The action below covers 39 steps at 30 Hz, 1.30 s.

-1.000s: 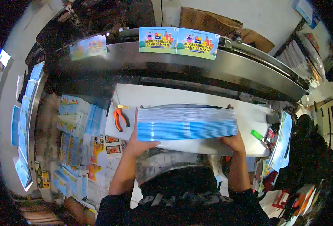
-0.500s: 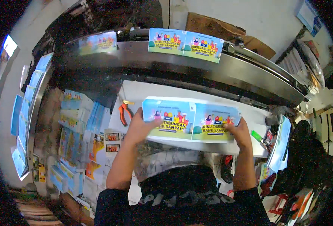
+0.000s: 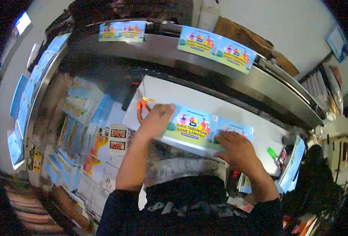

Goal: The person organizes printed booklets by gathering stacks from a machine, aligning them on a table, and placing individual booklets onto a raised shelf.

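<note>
A printed sheet with two identical colourful cartoon covers, light blue above and green below, lies on the white tabletop. It may be the top of a stack; its thickness is hard to tell. At its left end rests my left hand, fingers stretched along the edge. Across the lower right part of the print lies my right hand, fingers spread and palm down, hiding some of the second cover. Neither hand grips the sheet. Orange-handled pliers lie just beyond my left hand.
A metal ledge runs behind the tabletop, with a matching print and another on it. Stacked printed sheets stand at the left. A green lighter-like object lies at the tabletop's right end.
The double-cover print went from being held up between both hands to lying on the tabletop. My right hand let go of its edge and flattened over it. The view shifted.
</note>
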Available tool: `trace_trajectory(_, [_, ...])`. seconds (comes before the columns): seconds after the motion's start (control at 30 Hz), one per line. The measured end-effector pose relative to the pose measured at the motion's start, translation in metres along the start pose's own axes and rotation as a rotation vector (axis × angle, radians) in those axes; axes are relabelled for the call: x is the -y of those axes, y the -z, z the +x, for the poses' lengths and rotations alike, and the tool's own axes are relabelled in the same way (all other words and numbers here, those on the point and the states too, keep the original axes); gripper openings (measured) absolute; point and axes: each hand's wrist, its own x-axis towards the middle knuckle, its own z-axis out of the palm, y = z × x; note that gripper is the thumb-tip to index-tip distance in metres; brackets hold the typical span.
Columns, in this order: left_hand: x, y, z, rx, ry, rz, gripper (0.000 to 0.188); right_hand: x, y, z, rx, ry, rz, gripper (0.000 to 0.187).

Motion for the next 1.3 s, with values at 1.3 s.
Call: trace_trajectory(1.3, [0.057, -0.058, 0.048, 0.334, -0.267, -0.799, 0.023, -0.16, 0.172, 0.172, -1.095, -0.088, -0.581, 0.051])
